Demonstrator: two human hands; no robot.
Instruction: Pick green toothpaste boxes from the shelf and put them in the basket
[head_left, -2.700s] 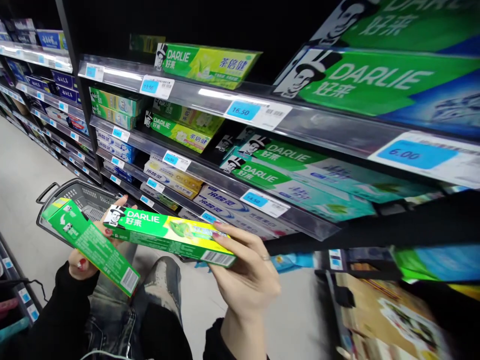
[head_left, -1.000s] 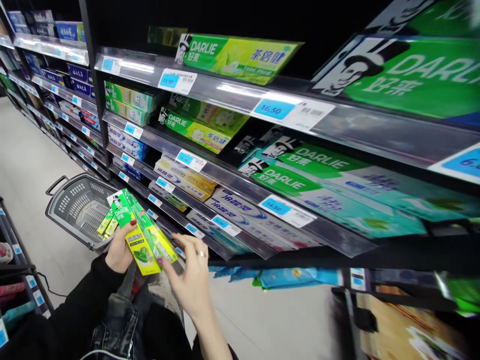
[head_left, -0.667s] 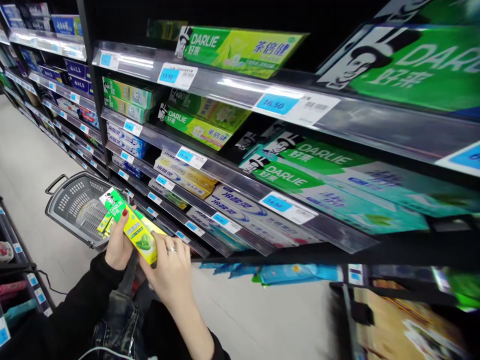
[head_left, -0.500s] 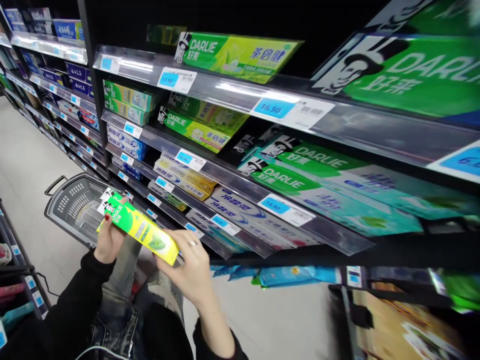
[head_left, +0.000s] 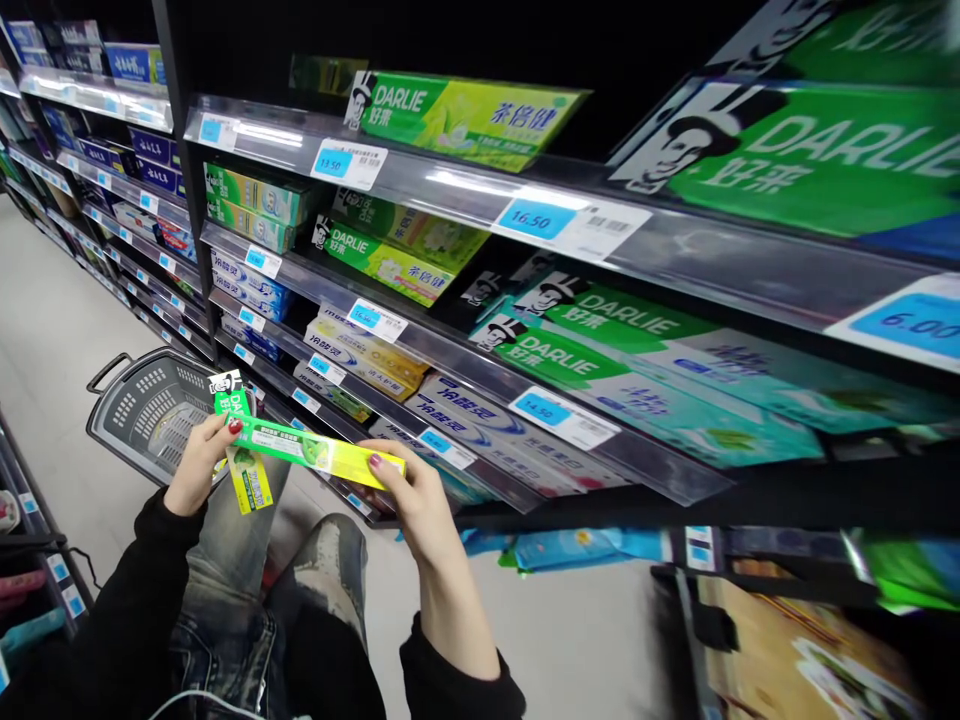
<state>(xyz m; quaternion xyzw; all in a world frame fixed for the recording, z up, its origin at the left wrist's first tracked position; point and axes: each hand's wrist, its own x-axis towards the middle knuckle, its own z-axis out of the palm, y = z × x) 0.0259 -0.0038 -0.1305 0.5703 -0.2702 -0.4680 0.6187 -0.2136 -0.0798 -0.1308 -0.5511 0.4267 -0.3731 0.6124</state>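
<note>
Two green-and-yellow Darlie toothpaste boxes are in my hands, crossed over each other. The upper toothpaste box point(head_left: 300, 447) lies almost level, its narrow side turned toward me. Beneath it, the lower toothpaste box point(head_left: 251, 482) points down toward my knee. My left hand point(head_left: 199, 462) is closed on both where they cross, the thumb with its red nail pressed on the upper one. At the yellow right end, my right hand point(head_left: 416, 497) pinches the upper box, thumb on top; its other fingers are partly hidden behind.
A grey shopping basket point(head_left: 161, 410) stands on the floor beyond my left hand. Shelves of toothpaste with clear price rails point(head_left: 420, 190) run along the right. Another low shelf point(head_left: 45, 560) is at the left edge. My knees point(head_left: 330, 565) are bent below.
The boxes, stacked and lined up before, are now crossed. My right hand has moved right and turned the upper box onto its narrow side; the lower one has swung downward in my left hand.
</note>
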